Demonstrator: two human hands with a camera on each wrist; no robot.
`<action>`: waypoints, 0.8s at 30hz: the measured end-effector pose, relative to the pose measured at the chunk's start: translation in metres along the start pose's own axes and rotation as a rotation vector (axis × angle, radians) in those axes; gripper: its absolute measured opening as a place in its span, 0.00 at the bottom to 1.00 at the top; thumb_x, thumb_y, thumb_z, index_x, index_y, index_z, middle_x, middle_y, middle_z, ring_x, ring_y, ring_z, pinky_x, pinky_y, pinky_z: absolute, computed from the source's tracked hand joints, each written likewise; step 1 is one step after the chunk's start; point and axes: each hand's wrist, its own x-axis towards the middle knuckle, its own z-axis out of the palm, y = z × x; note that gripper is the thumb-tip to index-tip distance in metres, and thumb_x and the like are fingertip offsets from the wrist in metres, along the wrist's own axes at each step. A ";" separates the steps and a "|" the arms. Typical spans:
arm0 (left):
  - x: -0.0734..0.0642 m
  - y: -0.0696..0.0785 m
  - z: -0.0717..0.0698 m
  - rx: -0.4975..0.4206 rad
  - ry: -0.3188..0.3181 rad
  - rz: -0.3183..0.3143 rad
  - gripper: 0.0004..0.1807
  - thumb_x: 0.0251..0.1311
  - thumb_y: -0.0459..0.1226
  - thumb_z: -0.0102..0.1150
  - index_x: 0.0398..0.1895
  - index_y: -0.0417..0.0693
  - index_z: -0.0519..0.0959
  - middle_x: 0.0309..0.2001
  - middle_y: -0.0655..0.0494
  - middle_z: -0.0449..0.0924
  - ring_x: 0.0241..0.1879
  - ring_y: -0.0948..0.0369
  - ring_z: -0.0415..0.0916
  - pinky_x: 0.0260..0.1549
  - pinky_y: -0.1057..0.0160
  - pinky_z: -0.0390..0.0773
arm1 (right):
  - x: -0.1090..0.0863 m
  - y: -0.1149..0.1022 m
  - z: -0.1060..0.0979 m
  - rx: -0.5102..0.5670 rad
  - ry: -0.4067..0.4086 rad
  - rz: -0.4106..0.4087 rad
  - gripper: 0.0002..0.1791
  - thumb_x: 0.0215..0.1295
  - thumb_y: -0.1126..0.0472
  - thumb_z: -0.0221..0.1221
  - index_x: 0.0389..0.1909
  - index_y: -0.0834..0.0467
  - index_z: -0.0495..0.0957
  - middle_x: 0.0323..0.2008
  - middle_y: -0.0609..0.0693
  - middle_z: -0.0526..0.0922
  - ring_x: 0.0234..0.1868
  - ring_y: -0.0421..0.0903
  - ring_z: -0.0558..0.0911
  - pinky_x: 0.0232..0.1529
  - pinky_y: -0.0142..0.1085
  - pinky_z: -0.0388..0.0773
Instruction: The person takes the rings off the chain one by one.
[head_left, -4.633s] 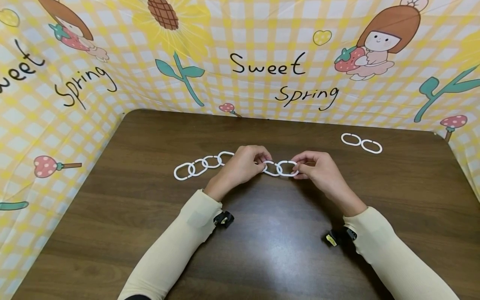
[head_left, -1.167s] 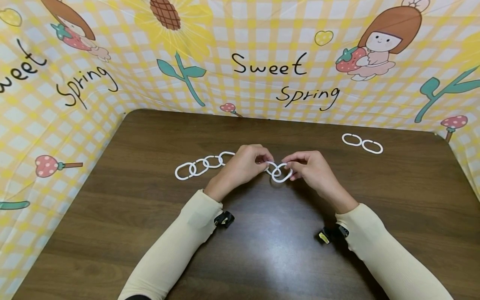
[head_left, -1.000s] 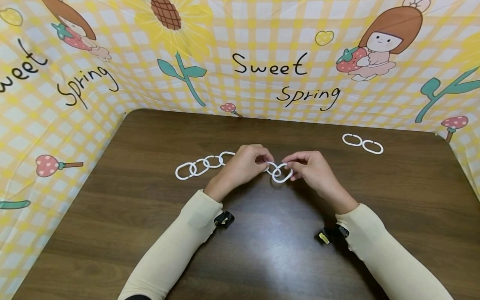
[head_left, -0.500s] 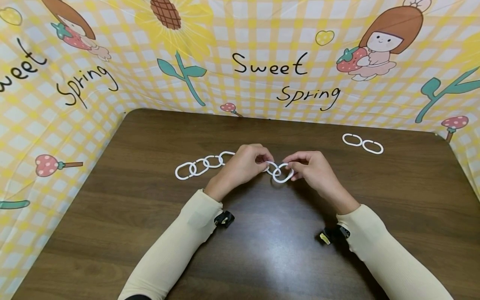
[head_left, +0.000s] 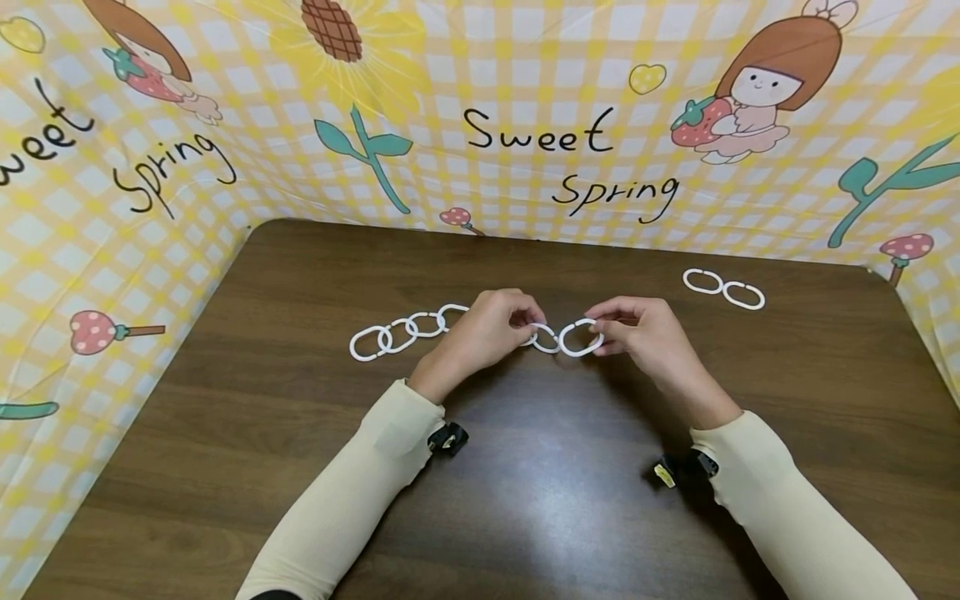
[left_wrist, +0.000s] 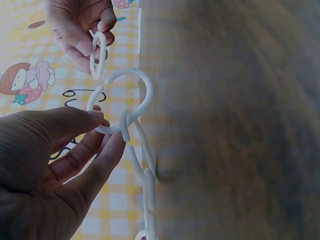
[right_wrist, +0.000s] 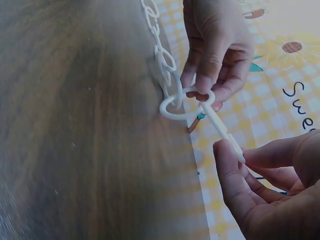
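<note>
My left hand (head_left: 491, 329) pinches a white open-gapped plastic chain link (left_wrist: 148, 95) between thumb and fingers. From that link runs a chain of several white links (head_left: 384, 337), partly hidden behind the hand and lying leftward on the table. My right hand (head_left: 645, 333) pinches one single white link (head_left: 564, 346) by its right end. In the left wrist view, this single link stands just apart from the left hand's link, close to its gap. Seen from the right wrist, the single link (right_wrist: 219, 122) lies edge-on and its far end overlaps the other link in sight.
Two more white links, one (head_left: 702, 292) beside the other (head_left: 744, 307), lie at the back right of the brown wooden table (head_left: 300, 467). A yellow checked cloth (head_left: 510, 75) with printed figures stands behind the table and along its left side.
My right hand has moved to the right with its link. That link, which overlapped the left hand's link before, now stands beside it. The left hand and the chain look unmoved.
</note>
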 end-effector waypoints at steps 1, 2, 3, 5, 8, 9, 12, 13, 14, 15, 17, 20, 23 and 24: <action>0.000 0.000 0.000 0.000 0.000 -0.001 0.05 0.66 0.28 0.64 0.40 0.41 0.89 0.37 0.53 0.86 0.39 0.60 0.81 0.41 0.67 0.80 | 0.000 0.000 -0.001 -0.002 0.003 0.001 0.14 0.71 0.74 0.57 0.53 0.79 0.79 0.37 0.53 0.87 0.29 0.38 0.86 0.37 0.33 0.88; 0.000 0.000 0.000 -0.001 -0.001 -0.002 0.05 0.66 0.28 0.64 0.40 0.41 0.89 0.37 0.53 0.86 0.39 0.60 0.81 0.41 0.67 0.80 | 0.000 0.000 -0.003 -0.003 0.006 0.001 0.14 0.71 0.74 0.58 0.53 0.78 0.79 0.37 0.53 0.87 0.29 0.38 0.86 0.38 0.34 0.88; 0.000 0.000 0.000 -0.002 -0.002 -0.003 0.05 0.67 0.28 0.64 0.40 0.41 0.89 0.37 0.53 0.86 0.39 0.60 0.81 0.41 0.67 0.80 | 0.000 0.000 -0.004 -0.006 0.009 0.002 0.14 0.71 0.74 0.58 0.53 0.78 0.79 0.38 0.52 0.87 0.29 0.38 0.86 0.38 0.34 0.88; 0.000 0.000 0.000 -0.002 -0.003 -0.005 0.05 0.67 0.28 0.64 0.40 0.41 0.89 0.38 0.53 0.86 0.39 0.60 0.81 0.42 0.67 0.80 | 0.000 0.000 -0.008 -0.016 0.016 0.003 0.14 0.71 0.74 0.58 0.53 0.78 0.79 0.37 0.51 0.87 0.30 0.37 0.86 0.38 0.34 0.88; 0.000 -0.001 0.000 0.000 -0.003 -0.002 0.05 0.67 0.28 0.64 0.41 0.41 0.88 0.38 0.53 0.86 0.39 0.60 0.81 0.42 0.67 0.80 | -0.001 0.000 -0.014 -0.018 0.031 0.001 0.14 0.71 0.74 0.59 0.53 0.78 0.79 0.36 0.49 0.86 0.31 0.37 0.87 0.39 0.35 0.88; 0.000 -0.001 0.000 0.001 -0.003 -0.001 0.05 0.67 0.29 0.64 0.41 0.41 0.88 0.38 0.53 0.86 0.39 0.60 0.81 0.42 0.67 0.80 | -0.002 0.000 -0.017 -0.018 0.037 -0.002 0.14 0.71 0.74 0.59 0.53 0.78 0.79 0.36 0.49 0.86 0.31 0.37 0.87 0.39 0.35 0.88; 0.000 -0.001 0.000 0.003 -0.002 0.001 0.05 0.67 0.29 0.64 0.41 0.41 0.88 0.38 0.54 0.86 0.40 0.60 0.81 0.42 0.67 0.80 | -0.003 0.001 -0.025 -0.003 0.053 -0.013 0.15 0.70 0.73 0.61 0.54 0.78 0.78 0.35 0.45 0.86 0.32 0.37 0.87 0.39 0.35 0.88; 0.000 -0.001 0.000 0.003 -0.003 0.000 0.05 0.67 0.29 0.64 0.41 0.41 0.88 0.38 0.53 0.86 0.40 0.60 0.81 0.42 0.67 0.80 | -0.003 0.002 -0.027 0.007 0.061 -0.015 0.16 0.70 0.73 0.61 0.54 0.79 0.78 0.35 0.44 0.86 0.32 0.37 0.87 0.39 0.35 0.88; 0.000 -0.001 0.000 0.003 -0.003 -0.002 0.05 0.67 0.29 0.64 0.41 0.41 0.88 0.38 0.53 0.86 0.39 0.60 0.81 0.42 0.67 0.80 | -0.003 0.003 -0.030 0.021 0.068 -0.018 0.16 0.70 0.73 0.61 0.54 0.79 0.78 0.35 0.44 0.87 0.32 0.37 0.87 0.39 0.35 0.88; 0.000 0.000 0.000 0.003 -0.003 -0.004 0.05 0.67 0.29 0.64 0.41 0.41 0.88 0.38 0.53 0.86 0.39 0.60 0.81 0.42 0.67 0.80 | -0.003 0.004 -0.033 0.037 0.077 -0.021 0.16 0.70 0.73 0.62 0.54 0.79 0.77 0.34 0.44 0.87 0.32 0.37 0.88 0.38 0.35 0.88; 0.000 0.000 0.000 0.003 -0.005 -0.009 0.05 0.67 0.29 0.64 0.41 0.41 0.88 0.38 0.53 0.86 0.39 0.60 0.81 0.41 0.67 0.80 | -0.003 0.006 -0.040 0.070 0.094 -0.025 0.15 0.69 0.74 0.62 0.53 0.79 0.78 0.34 0.44 0.87 0.32 0.38 0.88 0.38 0.34 0.88; 0.000 0.000 0.000 0.005 -0.006 -0.015 0.05 0.67 0.29 0.64 0.41 0.41 0.88 0.37 0.53 0.86 0.39 0.60 0.81 0.41 0.67 0.80 | -0.003 0.009 -0.049 0.123 0.117 -0.027 0.10 0.69 0.75 0.62 0.48 0.74 0.82 0.34 0.46 0.87 0.31 0.39 0.89 0.36 0.34 0.88; 0.000 0.000 0.000 0.007 -0.008 -0.022 0.05 0.68 0.29 0.64 0.41 0.42 0.88 0.37 0.54 0.85 0.39 0.61 0.80 0.41 0.67 0.80 | -0.003 0.013 -0.060 0.181 0.134 -0.024 0.07 0.68 0.77 0.61 0.42 0.66 0.86 0.34 0.46 0.87 0.31 0.40 0.89 0.36 0.33 0.88; 0.000 0.000 0.000 0.007 -0.008 -0.023 0.05 0.68 0.29 0.65 0.41 0.42 0.88 0.37 0.54 0.85 0.39 0.61 0.80 0.41 0.67 0.80 | -0.004 0.013 -0.063 0.196 0.140 -0.023 0.09 0.68 0.77 0.61 0.40 0.64 0.87 0.34 0.46 0.87 0.30 0.40 0.89 0.36 0.33 0.88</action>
